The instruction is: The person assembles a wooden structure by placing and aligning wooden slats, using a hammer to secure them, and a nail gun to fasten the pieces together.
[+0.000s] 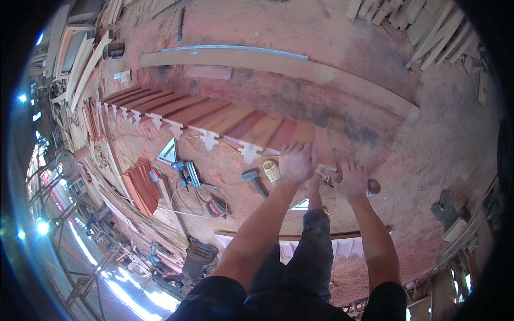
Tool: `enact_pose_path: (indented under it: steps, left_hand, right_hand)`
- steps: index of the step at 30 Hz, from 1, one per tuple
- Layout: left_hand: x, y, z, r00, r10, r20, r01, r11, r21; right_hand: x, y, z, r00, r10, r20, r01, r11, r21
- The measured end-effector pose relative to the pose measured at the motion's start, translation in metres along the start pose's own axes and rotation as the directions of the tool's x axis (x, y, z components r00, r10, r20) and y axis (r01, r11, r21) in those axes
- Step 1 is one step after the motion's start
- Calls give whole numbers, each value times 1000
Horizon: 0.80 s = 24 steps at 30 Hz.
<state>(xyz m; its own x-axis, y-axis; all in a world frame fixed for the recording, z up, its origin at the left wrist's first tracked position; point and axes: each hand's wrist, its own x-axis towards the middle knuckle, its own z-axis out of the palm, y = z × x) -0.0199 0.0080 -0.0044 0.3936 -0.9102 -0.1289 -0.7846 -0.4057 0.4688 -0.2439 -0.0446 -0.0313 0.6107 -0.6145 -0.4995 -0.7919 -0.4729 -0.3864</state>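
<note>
A long row of reddish and tan wooden slats (235,119) lies on the floor, with pale notched ends along its near side. At the row's right end, my left hand (297,162) presses on a slat's near end, fingers together and bent over the wood. Beside it, my right hand (352,181) is at the right side of the last slat (324,148), fingers apart and thumb toward its end. Motion smears the slats past that one. A hammer (255,182) lies left of my tan shoe (272,170).
Left lie a nail gun (186,173), a triangular square (168,152), a red-and-black tool (217,206) and stacked red boards (143,187). A long board (364,88) with a metal ruler (235,50) lies beyond the slats. A round can (373,186) stands near my right hand.
</note>
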Motion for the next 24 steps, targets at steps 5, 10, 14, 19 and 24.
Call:
enact_pose_path:
  steps: [5,10,14,19,24]
  left_hand:
    - [0,-3,5,1000,2,-9,-2,1000,15]
    - [-1,-6,8,999,8,-45,-9,1000,-25]
    - [-4,-7,7,999,-38,-35,36,997,-75]
    - [-5,-9,7,999,-37,-29,34,996,-87]
    - [-5,-10,7,999,-34,-29,31,995,-94]
  right_hand:
    - [-1,-4,-2,985,16,173,-23,999,37]
    - [6,-12,-6,993,64,100,-73,993,95]
    - [12,-16,-2,982,16,190,-37,993,110]
    - [12,-11,8,996,-54,67,49,996,77]
    - [8,-15,13,1000,-29,-8,29,1000,-3]
